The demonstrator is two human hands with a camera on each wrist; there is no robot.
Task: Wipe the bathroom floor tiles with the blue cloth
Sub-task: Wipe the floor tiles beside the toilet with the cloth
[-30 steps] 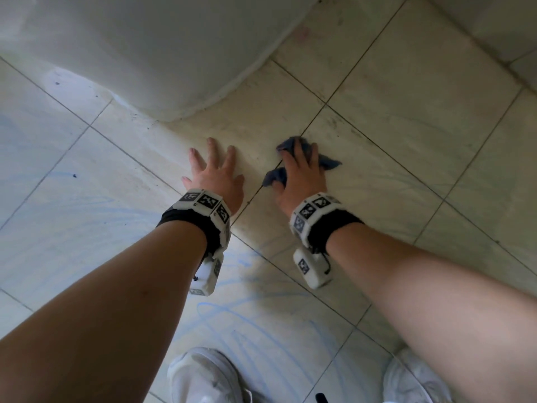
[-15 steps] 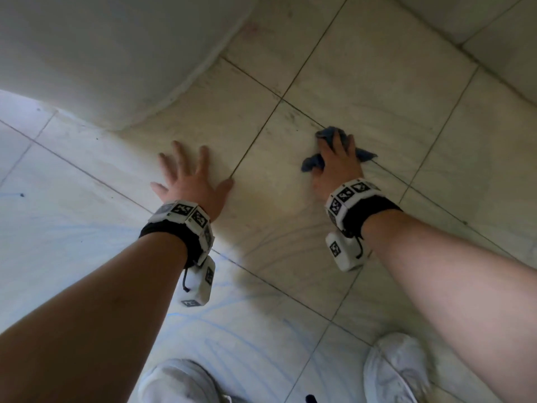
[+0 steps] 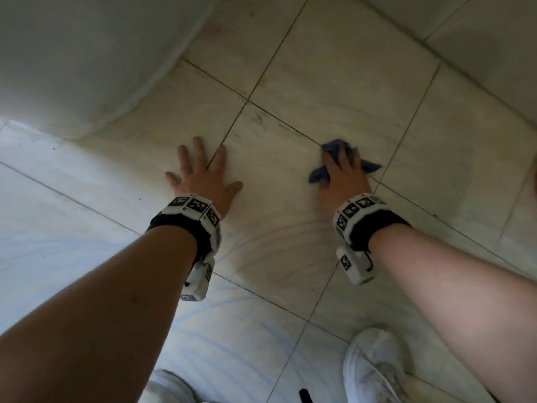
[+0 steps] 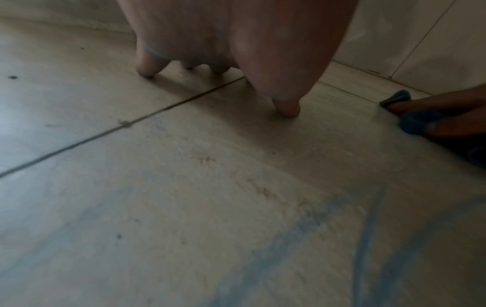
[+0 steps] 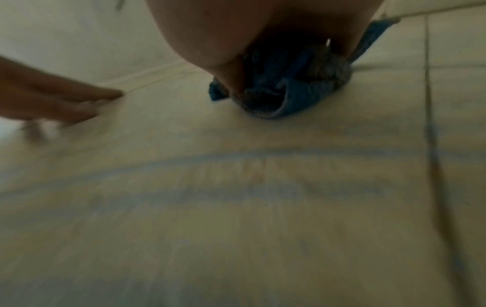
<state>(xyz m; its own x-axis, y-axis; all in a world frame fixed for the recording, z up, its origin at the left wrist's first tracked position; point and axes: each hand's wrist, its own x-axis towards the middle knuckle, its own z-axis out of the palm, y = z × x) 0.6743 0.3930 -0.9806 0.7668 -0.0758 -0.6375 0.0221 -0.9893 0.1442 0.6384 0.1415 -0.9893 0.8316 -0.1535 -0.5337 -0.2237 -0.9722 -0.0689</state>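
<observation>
The blue cloth [image 3: 318,173] lies crumpled on the pale floor tiles [image 3: 279,205], close to a grout line. My right hand [image 3: 345,175] presses down on it with fingers laid over the top; cloth edges stick out in front and on both sides. The right wrist view shows the bunched cloth [image 5: 302,89] under the palm with the thumb [image 5: 234,79] pushed into it. My left hand [image 3: 203,173] lies flat on the floor with fingers spread, about a hand's width left of the cloth, holding nothing. Its fingertips [image 4: 286,108] touch the tile.
A white curved fixture base [image 3: 72,53] fills the upper left, close to the left hand. Wall tiles [image 3: 479,39] rise at the upper right. Two white shoes [image 3: 374,370] [image 3: 165,385] stand near the bottom. Faint blue streaks [image 3: 232,330] mark the near tiles.
My right hand has slid the cloth rightward, away from the left hand, across the tile to the far grout line. The left hand stays flat on the floor.
</observation>
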